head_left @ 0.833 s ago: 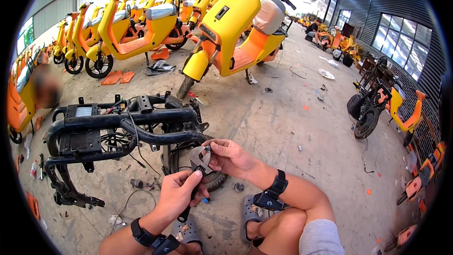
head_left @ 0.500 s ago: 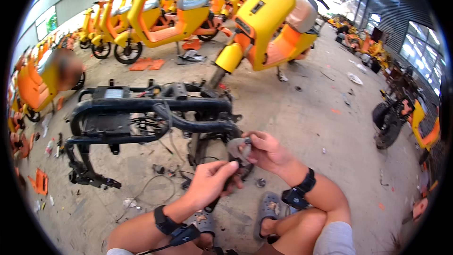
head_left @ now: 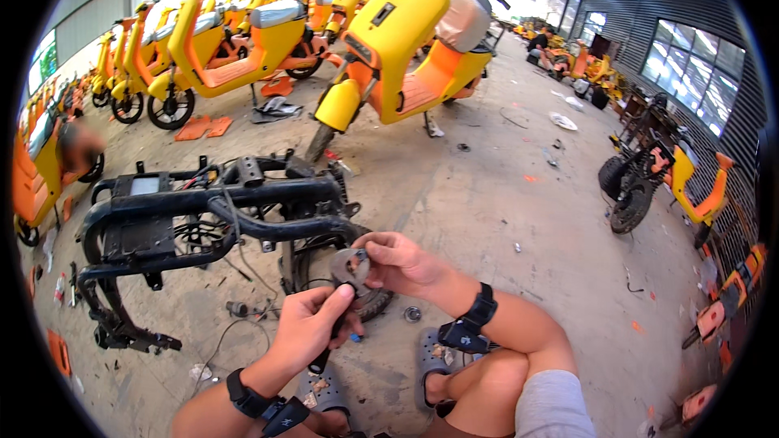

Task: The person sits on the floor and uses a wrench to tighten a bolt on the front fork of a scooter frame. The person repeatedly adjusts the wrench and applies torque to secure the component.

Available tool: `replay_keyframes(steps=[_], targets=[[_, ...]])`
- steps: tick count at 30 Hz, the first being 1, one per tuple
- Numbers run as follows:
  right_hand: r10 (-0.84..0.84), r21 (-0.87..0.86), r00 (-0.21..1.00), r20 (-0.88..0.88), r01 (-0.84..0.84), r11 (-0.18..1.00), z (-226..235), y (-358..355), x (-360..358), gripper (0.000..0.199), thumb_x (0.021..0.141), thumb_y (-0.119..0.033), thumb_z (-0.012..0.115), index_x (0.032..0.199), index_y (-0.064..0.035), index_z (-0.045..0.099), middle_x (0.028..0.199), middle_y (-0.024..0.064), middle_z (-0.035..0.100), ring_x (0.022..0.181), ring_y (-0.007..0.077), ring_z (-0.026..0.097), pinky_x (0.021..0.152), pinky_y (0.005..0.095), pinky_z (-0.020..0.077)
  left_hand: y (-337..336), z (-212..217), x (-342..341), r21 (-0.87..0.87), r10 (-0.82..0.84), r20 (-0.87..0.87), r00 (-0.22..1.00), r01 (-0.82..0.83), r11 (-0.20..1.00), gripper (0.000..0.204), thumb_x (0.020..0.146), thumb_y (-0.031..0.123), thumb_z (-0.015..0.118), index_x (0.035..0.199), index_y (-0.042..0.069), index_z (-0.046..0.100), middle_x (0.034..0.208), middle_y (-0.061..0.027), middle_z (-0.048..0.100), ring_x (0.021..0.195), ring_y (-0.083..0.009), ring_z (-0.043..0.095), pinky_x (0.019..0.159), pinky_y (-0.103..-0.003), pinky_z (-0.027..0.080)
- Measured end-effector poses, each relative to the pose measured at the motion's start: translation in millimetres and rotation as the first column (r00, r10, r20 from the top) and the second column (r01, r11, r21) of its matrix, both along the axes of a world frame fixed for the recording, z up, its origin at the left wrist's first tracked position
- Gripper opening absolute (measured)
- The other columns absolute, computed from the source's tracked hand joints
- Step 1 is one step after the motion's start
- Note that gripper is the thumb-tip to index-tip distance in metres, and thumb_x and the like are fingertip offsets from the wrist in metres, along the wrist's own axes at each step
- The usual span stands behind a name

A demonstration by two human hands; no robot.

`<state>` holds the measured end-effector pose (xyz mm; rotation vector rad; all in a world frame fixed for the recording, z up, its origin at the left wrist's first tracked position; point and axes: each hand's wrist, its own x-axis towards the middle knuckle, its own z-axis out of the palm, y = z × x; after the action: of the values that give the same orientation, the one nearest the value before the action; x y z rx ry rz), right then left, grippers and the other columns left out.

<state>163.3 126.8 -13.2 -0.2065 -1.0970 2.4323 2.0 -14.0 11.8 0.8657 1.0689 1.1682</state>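
Observation:
In front of me lies a stripped black scooter frame point(head_left: 280, 192) of bent tubes. Just off its right end, my right hand point(head_left: 402, 262) pinches the edge of a flat, rounded grey piece point(head_left: 345, 269) with an opening in it. My left hand point(head_left: 312, 326) is closed around a dark, bar-like handle point(head_left: 320, 362), its thumb against the grey piece's lower edge. I cannot tell whether handle and piece are joined. Behind my hands a black tyre point(head_left: 376, 303) shows in part.
A yellow scooter point(head_left: 398, 32) stands beyond the frame, with rows of others behind at left. A loose cable point(head_left: 219, 349) and a small round metal part point(head_left: 413, 314) lie on the concrete floor. Partly dismantled scooters point(head_left: 633, 199) line the right wall.
The whole view has swung to the right, so the frame and scooters sit further left. The grey piece now shows its flat face and opening more plainly; both hands keep their holds.

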Motion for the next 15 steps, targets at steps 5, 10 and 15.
replay_keyframes(steps=[5, 10, 15], targets=[[0.008, -0.008, 1.0, 0.017, -0.008, 1.0, -5.0, 1.2, -0.6, 0.022, 0.093, -0.02, 0.063, 0.109, -0.0043, 0.066, 0.087, 0.0036, 0.066, 0.067, 0.0115, 0.056, 0.057, 0.026, 0.0445, -3.4, 1.3, -0.4, 0.009, 0.01, -0.042, 0.999, -0.009, 1.0, 0.039, 0.099, 0.033, 0.054, 0.088, -0.004, 0.063, 0.066, -0.0114, 0.065, 0.048, -0.0087, 0.05, 0.043, -0.022, 0.035], [0.009, 0.002, 0.999, 0.035, -0.009, 1.0, -6.0, 0.7, 0.7, 0.021, 0.093, -0.019, 0.064, 0.108, -0.005, 0.067, 0.087, 0.0032, 0.067, 0.068, 0.0111, 0.059, 0.058, 0.0263, 0.0454, -3.0, 1.2, 0.0, 0.004, 0.004, -0.058, 0.998, -0.004, 1.0, 0.04, 0.098, 0.034, 0.055, 0.086, -0.004, 0.063, 0.065, -0.0106, 0.065, 0.047, -0.0082, 0.049, 0.043, -0.021, 0.035], [0.035, -0.002, 0.999, 0.027, -0.035, 0.999, -5.5, 1.5, 2.0, 0.02, 0.092, -0.019, 0.065, 0.107, -0.0054, 0.067, 0.087, 0.0035, 0.068, 0.07, 0.0115, 0.061, 0.06, 0.0268, 0.0473, -4.4, 1.4, -0.3, -0.017, 0.006, -0.071, 0.997, -0.007, 1.0, 0.04, 0.097, 0.034, 0.057, 0.085, -0.004, 0.064, 0.064, -0.0097, 0.065, 0.047, -0.0075, 0.049, 0.043, -0.02, 0.034]])
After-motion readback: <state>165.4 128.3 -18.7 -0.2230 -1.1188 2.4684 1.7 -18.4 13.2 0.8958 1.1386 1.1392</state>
